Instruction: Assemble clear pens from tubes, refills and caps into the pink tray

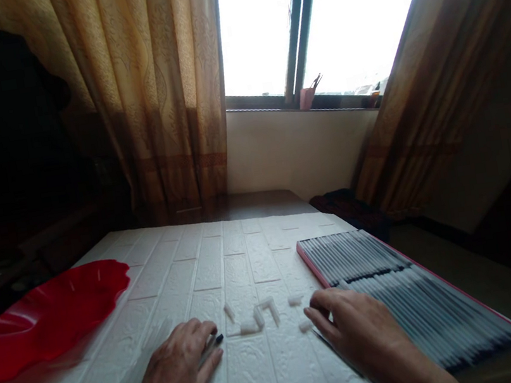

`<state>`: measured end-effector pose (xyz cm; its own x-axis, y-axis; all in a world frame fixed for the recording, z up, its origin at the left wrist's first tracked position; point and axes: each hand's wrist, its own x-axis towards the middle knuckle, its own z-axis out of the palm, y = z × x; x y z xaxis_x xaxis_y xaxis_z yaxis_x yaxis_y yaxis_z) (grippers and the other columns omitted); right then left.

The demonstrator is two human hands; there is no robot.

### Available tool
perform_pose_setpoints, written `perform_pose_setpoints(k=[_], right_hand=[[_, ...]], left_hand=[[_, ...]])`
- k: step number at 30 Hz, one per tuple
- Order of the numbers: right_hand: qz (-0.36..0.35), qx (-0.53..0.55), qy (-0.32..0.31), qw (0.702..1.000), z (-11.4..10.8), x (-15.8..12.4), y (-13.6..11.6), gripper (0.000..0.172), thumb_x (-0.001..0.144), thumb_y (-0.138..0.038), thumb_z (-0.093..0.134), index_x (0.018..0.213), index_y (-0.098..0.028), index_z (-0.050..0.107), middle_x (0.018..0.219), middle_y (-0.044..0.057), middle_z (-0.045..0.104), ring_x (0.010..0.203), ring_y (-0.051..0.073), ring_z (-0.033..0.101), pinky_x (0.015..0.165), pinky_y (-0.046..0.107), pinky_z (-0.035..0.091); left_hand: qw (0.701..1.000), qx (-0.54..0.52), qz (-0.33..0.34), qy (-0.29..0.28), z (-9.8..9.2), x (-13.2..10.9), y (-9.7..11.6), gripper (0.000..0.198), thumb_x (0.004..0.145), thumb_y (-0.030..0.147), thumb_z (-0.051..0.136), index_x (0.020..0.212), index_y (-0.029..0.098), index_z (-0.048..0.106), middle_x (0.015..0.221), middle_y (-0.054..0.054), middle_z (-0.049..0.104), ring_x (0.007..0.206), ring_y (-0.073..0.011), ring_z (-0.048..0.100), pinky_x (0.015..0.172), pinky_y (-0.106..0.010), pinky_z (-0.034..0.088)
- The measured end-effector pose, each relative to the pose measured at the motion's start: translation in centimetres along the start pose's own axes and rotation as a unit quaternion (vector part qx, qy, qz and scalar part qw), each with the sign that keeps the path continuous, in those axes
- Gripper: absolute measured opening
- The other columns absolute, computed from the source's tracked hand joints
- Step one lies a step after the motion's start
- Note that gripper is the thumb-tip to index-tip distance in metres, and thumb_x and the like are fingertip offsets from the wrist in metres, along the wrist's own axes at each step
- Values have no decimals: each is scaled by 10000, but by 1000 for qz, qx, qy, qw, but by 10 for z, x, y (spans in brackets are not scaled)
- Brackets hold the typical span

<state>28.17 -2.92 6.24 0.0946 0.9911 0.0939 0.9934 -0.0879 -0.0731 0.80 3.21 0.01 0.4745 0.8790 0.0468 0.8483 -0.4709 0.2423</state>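
My left hand [182, 362] rests low on the white brick-patterned table cover [252, 377], its thumb and fingers closed round a slim pen with a black tip [218, 338]. My right hand [352, 324] is bent over the cover at the right, thumb and forefinger curled near each other; what lies between them is too small to tell. A thin dark pen [329, 345] runs beneath that hand. Between the hands lie several short whitish translucent caps [251, 328]. Beside my right hand, a pink-edged tray [314, 264] holds many pens in two rows.
A red scalloped plate [57, 311] sits at the left. Long clear plastic [129, 377] lies beside my left forearm. Behind the cover is a brown wooden surface [257, 203], with curtains, a window and a pink cup [306, 98] on the sill.
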Motion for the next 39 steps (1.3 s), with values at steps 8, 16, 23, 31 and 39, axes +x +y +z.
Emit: perform_pose_setpoints(k=[8, 16, 23, 31, 39], right_hand=[[33, -31, -99, 994, 6, 1, 18, 171, 877, -207, 598, 819, -225, 757, 911, 101, 780, 878, 311, 718, 644, 321, 401], [-18, -79, -70, 994, 52, -11, 20, 212, 849, -86, 563, 854, -211, 734, 881, 83, 769, 858, 312, 737, 644, 324, 446], [-19, -72, -26, 997, 58, -8, 22, 200, 893, -143, 520, 806, -227, 679, 811, 60, 770, 776, 301, 753, 588, 317, 452], [-33, 217, 125, 968, 70, 0, 17, 336, 935, -310, 427, 1189, -239, 636, 798, 47, 771, 693, 252, 735, 607, 328, 506], [-10, 539, 89, 837, 75, 1, 17, 279, 849, -362, 620, 1069, -223, 724, 979, 80, 757, 910, 236, 720, 778, 302, 563]], left_hand=[[1000, -5, 4, -7, 0, 3, 1, 215, 944, 136, 502, 1039, 219, 676, 1036, -63, 688, 1021, -247, 654, 883, -368, 486], [999, -2, 33, -28, -1, 1, 11, 139, 939, 191, 568, 1001, 244, 680, 1031, -26, 697, 1000, -224, 657, 868, -338, 481], [994, 75, -73, 20, -39, -1, -15, 154, 962, 228, 503, 947, 192, 653, 984, -78, 698, 982, -269, 660, 845, -374, 459], [983, 103, -153, 1, -49, -3, -41, 147, 882, 305, 570, 871, 199, 671, 946, -83, 714, 935, -293, 680, 758, -356, 450], [990, 16, -143, 7, -41, -1, -32, 120, 841, 258, 513, 771, 217, 601, 821, -88, 689, 839, -316, 669, 715, -376, 408]])
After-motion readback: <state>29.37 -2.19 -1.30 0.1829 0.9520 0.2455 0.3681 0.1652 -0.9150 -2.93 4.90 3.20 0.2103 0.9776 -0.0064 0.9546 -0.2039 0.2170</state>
